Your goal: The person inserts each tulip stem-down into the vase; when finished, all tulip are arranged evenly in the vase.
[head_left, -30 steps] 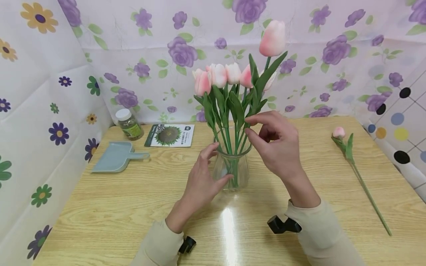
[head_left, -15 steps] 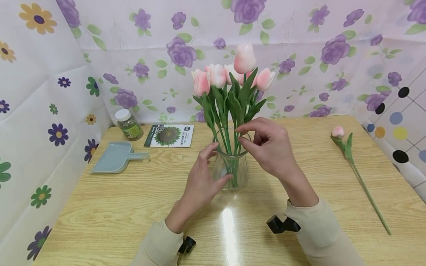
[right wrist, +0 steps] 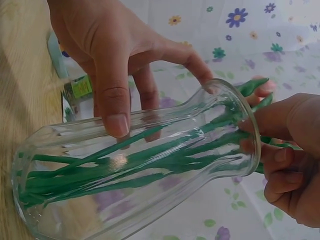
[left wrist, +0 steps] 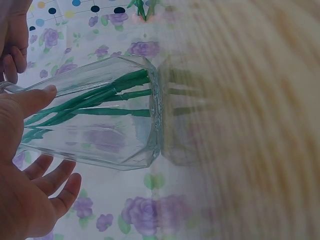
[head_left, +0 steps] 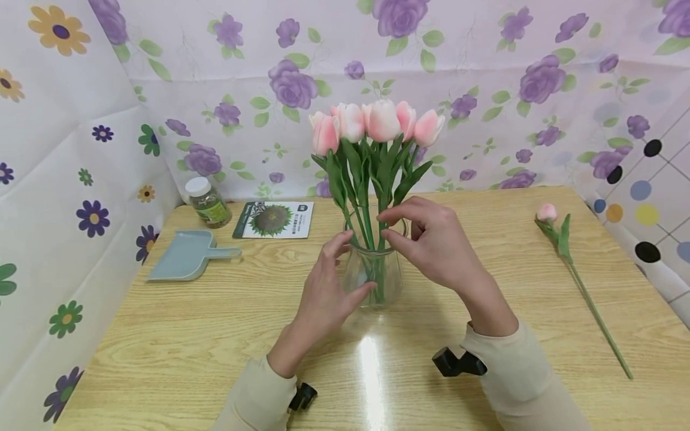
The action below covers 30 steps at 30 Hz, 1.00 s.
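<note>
A clear glass vase [head_left: 392,276] stands upright on the wooden table, holding several pink-and-white artificial tulips. My left hand [head_left: 325,297] holds the vase from the left, its thumb in front and its fingers around the side. At the rim, my right hand [head_left: 439,245] pinches the green stem of a tulip [head_left: 383,121] between thumb and index finger. That tulip's bloom is level with the others. Green stems [right wrist: 145,170] show through the glass in the right wrist view, reaching toward the vase's base.
One more tulip [head_left: 584,290] lies on the table at the right. On the left are a blue-grey dustpan [head_left: 183,256], a white-lidded jar [head_left: 209,203] and a seed packet [head_left: 274,219]. Flower-print cloth [head_left: 302,48] hangs behind the table.
My right hand has moved left and slightly down, lowering the tulip into the vase. Its bloom has dropped from high above the bunch to the others' height. The left hand stays put.
</note>
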Available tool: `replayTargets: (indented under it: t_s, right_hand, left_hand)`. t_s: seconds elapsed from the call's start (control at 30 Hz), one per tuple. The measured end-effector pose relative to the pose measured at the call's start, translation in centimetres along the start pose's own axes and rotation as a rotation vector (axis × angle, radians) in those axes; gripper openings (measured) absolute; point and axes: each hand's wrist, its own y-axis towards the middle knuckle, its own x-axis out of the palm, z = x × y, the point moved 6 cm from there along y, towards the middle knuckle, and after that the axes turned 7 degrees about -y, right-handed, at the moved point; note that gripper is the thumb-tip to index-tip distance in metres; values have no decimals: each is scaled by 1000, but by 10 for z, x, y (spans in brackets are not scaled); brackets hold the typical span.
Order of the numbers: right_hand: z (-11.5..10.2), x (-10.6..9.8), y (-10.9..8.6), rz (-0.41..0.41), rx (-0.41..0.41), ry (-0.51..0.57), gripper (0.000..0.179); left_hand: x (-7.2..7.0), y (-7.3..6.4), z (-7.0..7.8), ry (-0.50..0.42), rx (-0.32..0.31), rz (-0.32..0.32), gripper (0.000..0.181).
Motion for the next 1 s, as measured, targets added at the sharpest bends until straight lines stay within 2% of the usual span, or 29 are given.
replayTargets:
  t_s: [0.27,0.47,0.6,0.8,1.0]
  right_hand:
    - [-3,-5,-1,-69,11,-44,18]
    - [-4,-20,-3,-40,-4,-24,18]
    - [3,-35,-3,15,22,73,18]
    - [25,-62,-6,130,92,317,16]
    - [69,-90,-12,211,258,431,13]
  left_hand:
    - [0,-1,-1,-6,-1,2,104]
    - [1,-3,-3,-24,-10,1,104]
    - [2,-2,-2,-24,-12,6,105]
    - [2,-1,0,-15,-4,16,106]
    - [2,0,-1,-14,-23,7,105]
